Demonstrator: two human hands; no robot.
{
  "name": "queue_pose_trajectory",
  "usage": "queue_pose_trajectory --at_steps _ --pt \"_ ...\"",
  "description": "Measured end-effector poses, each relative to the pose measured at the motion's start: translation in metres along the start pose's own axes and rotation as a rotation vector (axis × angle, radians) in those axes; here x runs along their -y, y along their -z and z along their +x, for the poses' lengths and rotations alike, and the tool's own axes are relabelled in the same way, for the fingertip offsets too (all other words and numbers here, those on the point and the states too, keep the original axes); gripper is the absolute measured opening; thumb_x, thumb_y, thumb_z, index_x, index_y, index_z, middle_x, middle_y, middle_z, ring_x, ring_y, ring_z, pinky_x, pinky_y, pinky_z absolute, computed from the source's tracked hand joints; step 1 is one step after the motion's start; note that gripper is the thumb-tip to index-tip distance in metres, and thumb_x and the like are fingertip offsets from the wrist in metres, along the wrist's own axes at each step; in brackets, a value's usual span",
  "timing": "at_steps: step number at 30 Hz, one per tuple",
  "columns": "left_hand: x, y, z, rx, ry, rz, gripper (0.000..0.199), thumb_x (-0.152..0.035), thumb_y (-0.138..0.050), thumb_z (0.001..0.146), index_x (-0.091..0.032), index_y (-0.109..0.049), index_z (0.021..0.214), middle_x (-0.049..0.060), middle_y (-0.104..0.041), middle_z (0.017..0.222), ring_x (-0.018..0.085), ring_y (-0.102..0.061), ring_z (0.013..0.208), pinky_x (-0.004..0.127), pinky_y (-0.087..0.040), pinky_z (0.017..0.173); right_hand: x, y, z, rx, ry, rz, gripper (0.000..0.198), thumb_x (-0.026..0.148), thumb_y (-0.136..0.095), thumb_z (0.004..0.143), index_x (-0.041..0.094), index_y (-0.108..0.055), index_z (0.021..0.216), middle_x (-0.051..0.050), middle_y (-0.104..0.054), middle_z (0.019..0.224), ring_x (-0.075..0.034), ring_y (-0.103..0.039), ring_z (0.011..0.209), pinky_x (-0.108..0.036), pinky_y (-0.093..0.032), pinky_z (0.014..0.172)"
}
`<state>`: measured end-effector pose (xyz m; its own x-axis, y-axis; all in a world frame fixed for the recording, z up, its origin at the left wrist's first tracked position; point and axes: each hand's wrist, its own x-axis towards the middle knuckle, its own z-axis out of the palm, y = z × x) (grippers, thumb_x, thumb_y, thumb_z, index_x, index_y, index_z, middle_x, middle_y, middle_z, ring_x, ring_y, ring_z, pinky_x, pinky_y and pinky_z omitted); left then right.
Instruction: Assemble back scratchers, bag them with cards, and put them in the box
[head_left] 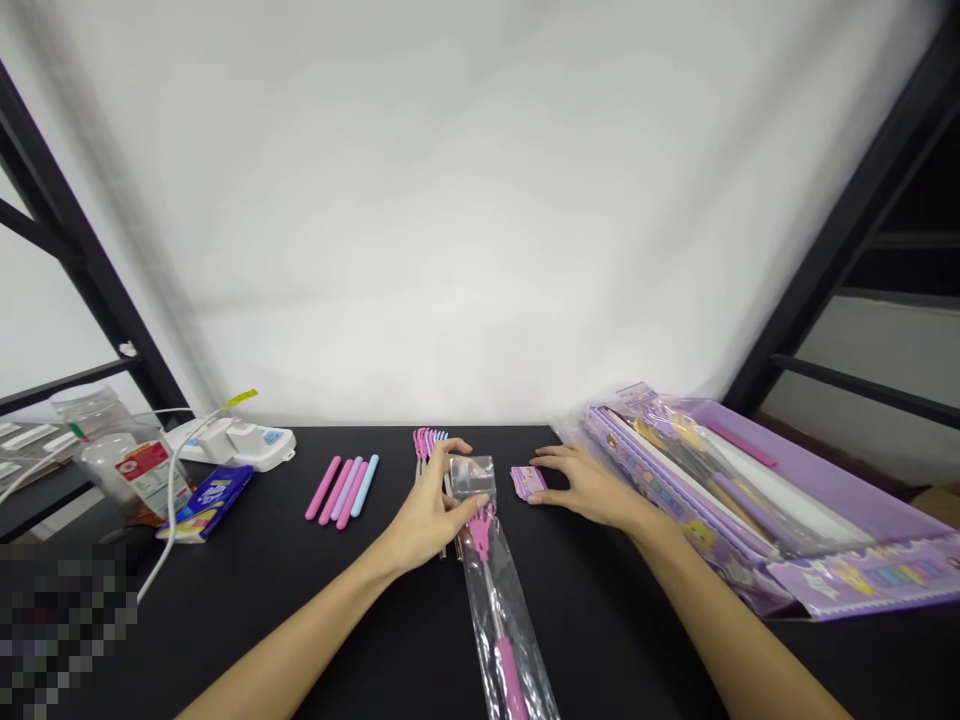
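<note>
Our left hand [435, 510] pinches the clear bag [519, 600] near its top, likely steadying the pink scratcher [495, 612] inside. Right of the bag, our right hand [585, 485] frames a small card [526, 482]; whether its grip holds, we cannot tell. Coloured tubes [346, 490] lie left of the bag; farther right, a purple box [795, 458] crowds our arm.

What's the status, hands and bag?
Left hand on bag's top end; pink scratcher inside. Right hand at pink card. Box to the right, not over bag.
</note>
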<state>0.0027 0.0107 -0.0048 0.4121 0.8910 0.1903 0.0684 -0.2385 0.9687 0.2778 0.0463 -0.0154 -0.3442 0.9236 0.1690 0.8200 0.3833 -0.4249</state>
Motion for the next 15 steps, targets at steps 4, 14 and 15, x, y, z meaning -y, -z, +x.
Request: queue_pose_trajectory --at_steps 4,14,15 --pt "-0.001 -0.001 0.001 -0.050 -0.005 0.042 0.029 -0.042 -0.066 0.086 -0.021 -0.048 0.095 -0.002 -0.062 0.088 0.004 -0.052 0.046 0.015 -0.034 0.041 0.001 -0.001 0.001 -0.038 0.027 0.054 0.061 0.060 -0.072 0.074 0.019 -0.071 0.119 -0.015 -0.066 0.127 -0.035 -0.053 0.124 -0.049 -0.037 0.109" --pt "-0.004 -0.001 -0.003 0.053 0.044 0.053 0.055 -0.040 -0.065 0.087 -0.025 -0.043 0.136 -0.007 -0.055 0.056 0.012 -0.055 0.045 0.019 -0.039 0.041 0.009 0.010 0.003 -0.196 -0.026 0.422 0.049 0.046 -0.082 0.067 0.023 -0.072 0.109 -0.008 -0.074 0.091 -0.028 -0.067 0.086 -0.045 -0.052 0.084" --pt "-0.004 -0.002 -0.003 0.066 0.043 0.045 0.056 -0.039 -0.064 0.088 -0.025 -0.042 0.138 -0.007 -0.055 0.056 0.012 -0.055 0.045 0.019 -0.040 0.042 0.014 0.013 0.002 -0.192 -0.045 0.529 0.048 0.045 -0.082 0.067 0.022 -0.071 0.109 -0.005 -0.073 0.083 -0.025 -0.067 0.079 -0.042 -0.053 0.079"
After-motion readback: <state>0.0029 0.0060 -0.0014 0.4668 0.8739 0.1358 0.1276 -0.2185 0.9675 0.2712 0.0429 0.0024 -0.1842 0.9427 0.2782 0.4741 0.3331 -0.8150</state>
